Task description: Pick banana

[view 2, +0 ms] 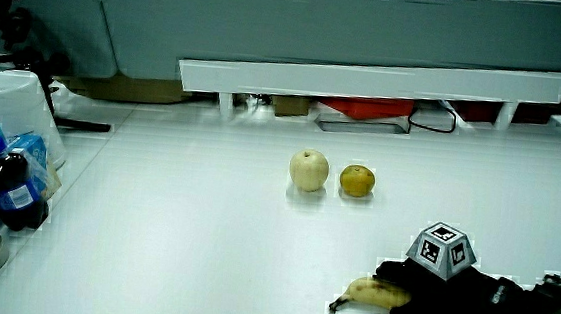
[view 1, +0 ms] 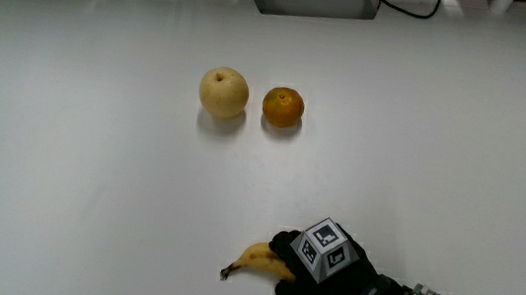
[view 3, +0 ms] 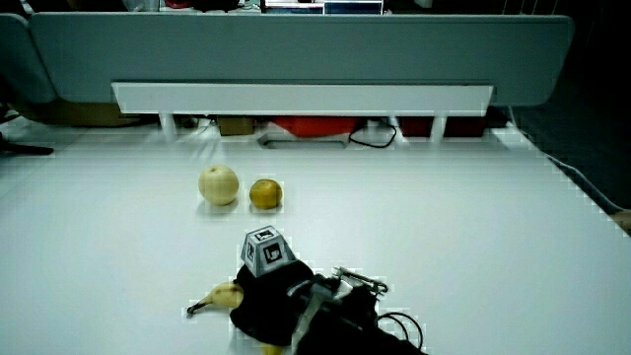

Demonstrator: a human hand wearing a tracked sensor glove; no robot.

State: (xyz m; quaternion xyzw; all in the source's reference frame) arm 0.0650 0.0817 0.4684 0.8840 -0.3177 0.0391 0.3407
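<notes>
A yellow banana (view 1: pixel 255 260) lies on the white table (view 1: pixel 91 178) at the edge nearest the person, its stem end sticking out from under the hand (view 1: pixel 320 271). The black-gloved hand with the patterned cube rests on the banana, fingers curled around its body. In both side views the banana (view 2: pixel 368 292) (view 3: pixel 219 296) shows only its stem half, the rest covered by the glove (view 2: pixel 455 301) (view 3: pixel 271 291).
A pale round pear (view 1: pixel 224 92) and an orange (view 1: pixel 282 107) sit side by side farther from the person than the banana. In a side view, a white container (view 2: pixel 14 106) and a dark bottle with blue label (view 2: pixel 7 191) stand at the table's edge.
</notes>
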